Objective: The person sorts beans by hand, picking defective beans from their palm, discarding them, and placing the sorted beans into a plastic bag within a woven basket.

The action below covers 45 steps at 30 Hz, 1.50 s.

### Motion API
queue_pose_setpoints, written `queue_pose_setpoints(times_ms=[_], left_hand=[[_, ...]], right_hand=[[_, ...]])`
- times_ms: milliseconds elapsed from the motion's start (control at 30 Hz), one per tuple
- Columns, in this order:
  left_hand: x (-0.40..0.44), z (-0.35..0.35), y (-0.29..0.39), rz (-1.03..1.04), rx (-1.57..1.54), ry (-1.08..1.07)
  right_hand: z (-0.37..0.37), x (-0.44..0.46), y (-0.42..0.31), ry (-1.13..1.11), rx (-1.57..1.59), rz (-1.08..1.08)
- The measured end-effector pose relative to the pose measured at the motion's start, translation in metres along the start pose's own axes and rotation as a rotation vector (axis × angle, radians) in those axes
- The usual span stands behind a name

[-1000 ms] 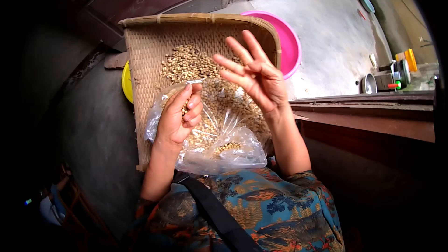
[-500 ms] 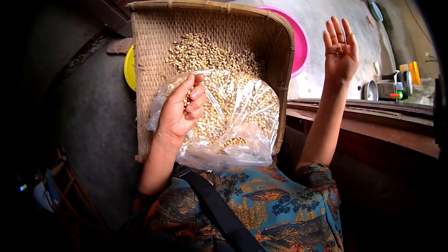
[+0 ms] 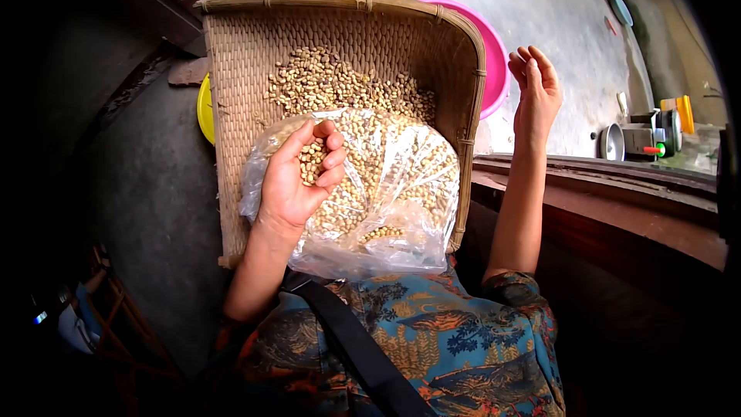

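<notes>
My left hand [image 3: 289, 185] is cupped palm up around a small heap of tan beans [image 3: 312, 161]. It sits over the left part of a clear plastic bag [image 3: 401, 177] filled with similar beans. The bag lies in the near half of a woven bamboo winnowing basket [image 3: 239, 54] on my lap. Beyond the bag, loose beans [image 3: 332, 81], some of them darker, are spread on the weave. My right hand [image 3: 535, 96] is raised to the right of the basket, its fingers loosely bent and apart, with nothing visible in it.
A pink basin [image 3: 494, 69] stands behind the basket's right side, and a yellow one [image 3: 205, 112] shows at its left. A wooden sill [image 3: 602, 205] runs along the right. Past it are a metal bowl [image 3: 612, 143] and other items on the floor.
My right hand has moved left and slightly down, its fingers going from spread to bent. My left hand has turned a little, showing more of the beans in it.
</notes>
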State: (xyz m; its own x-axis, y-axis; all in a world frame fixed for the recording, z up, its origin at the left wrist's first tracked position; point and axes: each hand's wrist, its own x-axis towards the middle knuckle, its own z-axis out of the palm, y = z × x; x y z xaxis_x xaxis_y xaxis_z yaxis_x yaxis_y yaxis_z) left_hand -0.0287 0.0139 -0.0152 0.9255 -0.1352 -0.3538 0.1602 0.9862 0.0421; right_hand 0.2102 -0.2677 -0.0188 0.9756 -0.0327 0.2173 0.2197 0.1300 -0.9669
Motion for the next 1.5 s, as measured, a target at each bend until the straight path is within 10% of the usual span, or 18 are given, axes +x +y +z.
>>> queue_pose_setpoints(times_ms=[433,633,1500], left_hand=[[0.007,0.003,-0.008,0.083,0.009,-0.069],[0.008,0.015,-0.008,0.084,-0.063,-0.126],[0.0,0.031,-0.008,0.145,0.134,-0.093]], right_hand=[[0.044,-0.1,-0.05,-0.207,-0.298,-0.395],[0.084,-0.148,-0.065,-0.672,-0.549,-0.717],[0.131,-0.145,-0.067,-0.74,-0.582,-0.404]])
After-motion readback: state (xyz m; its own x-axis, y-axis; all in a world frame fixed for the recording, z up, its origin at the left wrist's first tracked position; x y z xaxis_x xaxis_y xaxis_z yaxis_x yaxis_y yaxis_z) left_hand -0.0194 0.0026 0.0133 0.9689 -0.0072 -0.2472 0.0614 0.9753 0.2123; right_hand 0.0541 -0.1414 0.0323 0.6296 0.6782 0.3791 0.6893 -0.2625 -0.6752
